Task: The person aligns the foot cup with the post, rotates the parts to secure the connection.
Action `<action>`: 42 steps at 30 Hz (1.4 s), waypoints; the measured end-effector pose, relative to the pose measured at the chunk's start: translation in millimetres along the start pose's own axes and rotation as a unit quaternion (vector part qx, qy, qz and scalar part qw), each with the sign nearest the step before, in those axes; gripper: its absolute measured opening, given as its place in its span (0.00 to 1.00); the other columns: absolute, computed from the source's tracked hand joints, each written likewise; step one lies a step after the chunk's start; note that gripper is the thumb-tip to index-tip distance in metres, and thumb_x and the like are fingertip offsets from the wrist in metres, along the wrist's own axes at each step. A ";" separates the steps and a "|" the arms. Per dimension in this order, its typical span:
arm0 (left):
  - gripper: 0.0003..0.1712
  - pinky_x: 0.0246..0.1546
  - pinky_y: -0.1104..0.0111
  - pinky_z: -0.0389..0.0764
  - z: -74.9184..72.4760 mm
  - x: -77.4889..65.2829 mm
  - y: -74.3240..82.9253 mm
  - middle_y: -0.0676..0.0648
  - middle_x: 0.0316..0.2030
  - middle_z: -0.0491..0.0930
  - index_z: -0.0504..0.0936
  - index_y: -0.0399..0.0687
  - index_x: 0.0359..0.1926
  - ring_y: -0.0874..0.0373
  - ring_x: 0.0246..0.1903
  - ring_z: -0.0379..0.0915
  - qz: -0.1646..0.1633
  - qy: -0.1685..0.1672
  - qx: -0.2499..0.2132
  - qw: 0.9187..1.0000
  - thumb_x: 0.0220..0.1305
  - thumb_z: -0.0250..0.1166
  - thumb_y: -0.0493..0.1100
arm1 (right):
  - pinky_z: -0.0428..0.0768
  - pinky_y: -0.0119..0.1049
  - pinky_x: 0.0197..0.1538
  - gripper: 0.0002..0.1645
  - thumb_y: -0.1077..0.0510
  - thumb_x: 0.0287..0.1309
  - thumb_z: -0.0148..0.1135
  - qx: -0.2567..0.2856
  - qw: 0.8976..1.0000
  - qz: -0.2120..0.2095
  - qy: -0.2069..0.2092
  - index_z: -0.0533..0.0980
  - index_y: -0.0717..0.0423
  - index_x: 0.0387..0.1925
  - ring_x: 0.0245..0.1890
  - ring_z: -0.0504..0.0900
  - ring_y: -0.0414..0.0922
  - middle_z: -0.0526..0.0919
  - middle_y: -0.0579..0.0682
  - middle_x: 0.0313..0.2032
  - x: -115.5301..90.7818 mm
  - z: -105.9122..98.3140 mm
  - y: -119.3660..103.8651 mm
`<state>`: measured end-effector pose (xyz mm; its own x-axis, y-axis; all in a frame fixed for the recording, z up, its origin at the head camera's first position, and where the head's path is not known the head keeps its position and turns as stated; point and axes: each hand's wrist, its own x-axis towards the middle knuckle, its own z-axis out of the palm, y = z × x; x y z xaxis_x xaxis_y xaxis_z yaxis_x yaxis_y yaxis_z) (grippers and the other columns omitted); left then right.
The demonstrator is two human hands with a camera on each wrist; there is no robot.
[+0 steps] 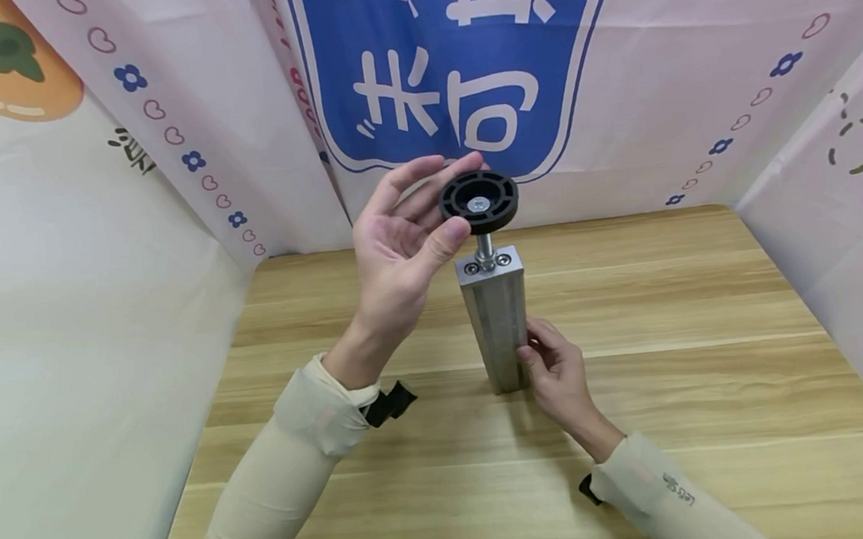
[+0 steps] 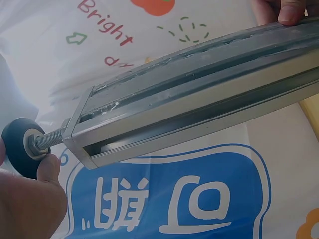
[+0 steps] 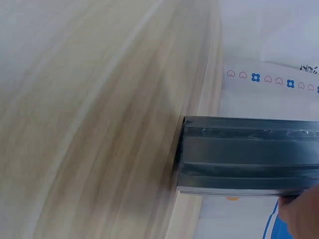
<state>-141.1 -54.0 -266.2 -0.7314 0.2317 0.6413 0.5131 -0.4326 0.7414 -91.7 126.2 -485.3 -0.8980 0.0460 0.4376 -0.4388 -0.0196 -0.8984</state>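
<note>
An aluminium profile (image 1: pixel 497 323) stands upright on the wooden table, with slots along its sides. A metal plate with two screws caps its top. From that plate rises a threaded stem carrying a round black levelling foot (image 1: pixel 503 214). My left hand (image 1: pixel 400 247) holds the foot's rim between thumb and fingers; some fingers are partly behind it. In the left wrist view the thumb (image 2: pixel 48 169) touches the black foot (image 2: pixel 20 144) beside its nut. Low on the profile's right side, my right hand (image 1: pixel 559 369) grips it. The right wrist view shows the profile's lower end (image 3: pixel 239 154) meeting the tabletop.
The wood-grain table (image 1: pixel 682 419) extends around the profile. Behind it hangs a printed cloth (image 1: pixel 661 120) with a blue sign, and pale cloth walls stand at left and right. Each wrist wears a black device (image 1: pixel 390 403) on its sleeve.
</note>
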 end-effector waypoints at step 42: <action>0.31 0.64 0.61 0.81 -54.6 -57.0 -2.3 0.29 0.65 0.79 0.75 0.38 0.58 0.46 0.63 0.83 -0.036 0.287 -0.160 0.944 0.56 0.78 0.39 | 0.79 0.17 0.55 0.19 0.73 0.67 0.63 -0.132 0.980 0.091 -0.120 0.80 0.74 0.58 0.53 0.80 0.22 0.85 0.70 0.57 33.2 -50.1 -51.1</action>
<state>-125.1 -113.7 -315.3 -0.9291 -0.2002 0.3111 0.3584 -0.6955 0.6228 -97.5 178.8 -426.8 -0.9565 -0.1708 0.2363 -0.2746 0.2546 -0.9272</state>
